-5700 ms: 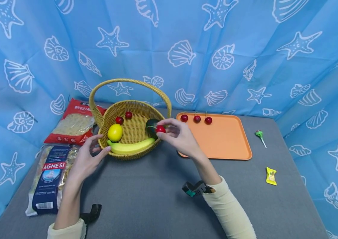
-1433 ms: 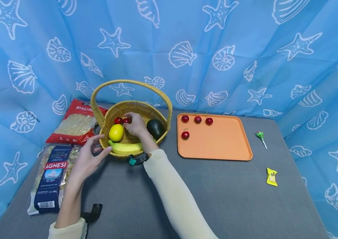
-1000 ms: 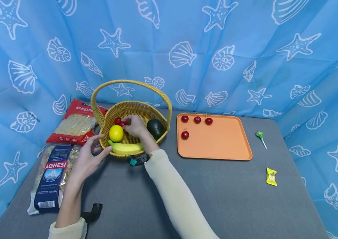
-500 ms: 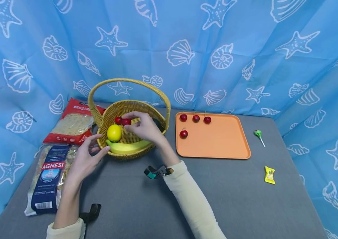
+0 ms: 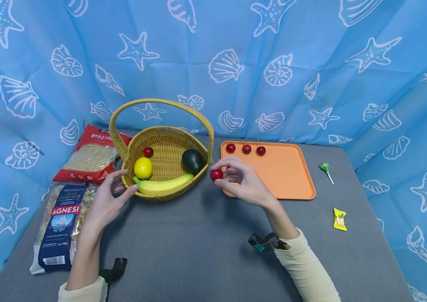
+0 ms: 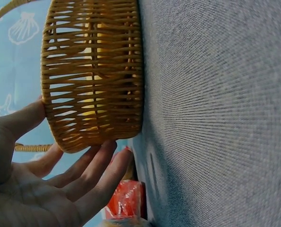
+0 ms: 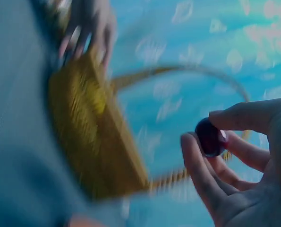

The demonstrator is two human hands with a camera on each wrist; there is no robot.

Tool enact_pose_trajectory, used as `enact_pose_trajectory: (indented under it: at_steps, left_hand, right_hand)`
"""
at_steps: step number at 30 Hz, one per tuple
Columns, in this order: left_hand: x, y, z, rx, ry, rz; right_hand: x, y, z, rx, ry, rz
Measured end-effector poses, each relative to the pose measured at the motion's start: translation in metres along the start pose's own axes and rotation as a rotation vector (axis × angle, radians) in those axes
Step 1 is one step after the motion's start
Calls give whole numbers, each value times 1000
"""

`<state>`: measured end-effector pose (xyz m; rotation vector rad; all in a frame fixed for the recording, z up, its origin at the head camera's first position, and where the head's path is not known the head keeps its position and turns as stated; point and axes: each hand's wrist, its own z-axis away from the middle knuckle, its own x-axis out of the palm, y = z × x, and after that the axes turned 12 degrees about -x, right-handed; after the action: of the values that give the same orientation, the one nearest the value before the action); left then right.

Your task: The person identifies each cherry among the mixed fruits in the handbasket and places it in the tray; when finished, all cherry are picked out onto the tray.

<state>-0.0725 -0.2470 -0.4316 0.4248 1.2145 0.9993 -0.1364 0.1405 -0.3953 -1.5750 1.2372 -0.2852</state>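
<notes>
In the head view, my right hand (image 5: pixel 246 183) pinches a dark red cherry (image 7: pixel 209 137) between thumb and fingertips, just off the left edge of the orange tray (image 5: pixel 281 176). Three cherries (image 5: pixel 246 149) lie along the tray's back edge; another shows partly behind my fingers. My left hand (image 5: pixel 109 201) touches the left front of the wicker basket (image 6: pixel 93 75), thumb at its rim and long fingers extended against its end. Inside the basket are one cherry (image 5: pixel 148 152), a lemon (image 5: pixel 143 168), a banana (image 5: pixel 163 185) and an avocado (image 5: pixel 192 162).
A red pasta bag (image 5: pixel 94 153) and a blue Agnesi pasta bag (image 5: pixel 62 228) lie left of the basket. Right of the tray are a green lollipop (image 5: pixel 325 167) and a yellow wrapped candy (image 5: pixel 339 219). A blue shell-print curtain (image 5: pixel 183 54) hangs behind the table.
My right hand has taken a cherry from beside the lemon and carried it right, out of the basket to the tray's edge. Earlier it set another cherry on the tray. My left hand stays put.
</notes>
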Motion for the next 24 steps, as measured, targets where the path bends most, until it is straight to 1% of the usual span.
enact_pose_trajectory:
  at_steps: [3,5,8,10,13,16,20,24]
  left_hand:
    - [0,0,0,-6,-2,2]
    - [0,0,0,-7,-3,2]
    - [0,0,0,-6,-4,0]
    - [-1,-1,0,-3,-4,0]
    - [-1,-2,-1,-7,-6,-2]
    - [-1,-2,-1,-9,-7,-2]
    - [-1,-2,-1,0,-9,3]
    - [-1,-2,-1,3,-14,5]
  right_hand:
    - [-20,23,17,32,60,149]
    - [-32,41,25,64,84,250]
    - [-44,68,32,120,104,381]
    - [-49,83,35,165,106,436]
    - [-53,98,36,223,113,469]
    - [-54,105,37,267,114,474]
    - [-54,109,37,292,107,463]
    - [-56,112,37,293,104,443]
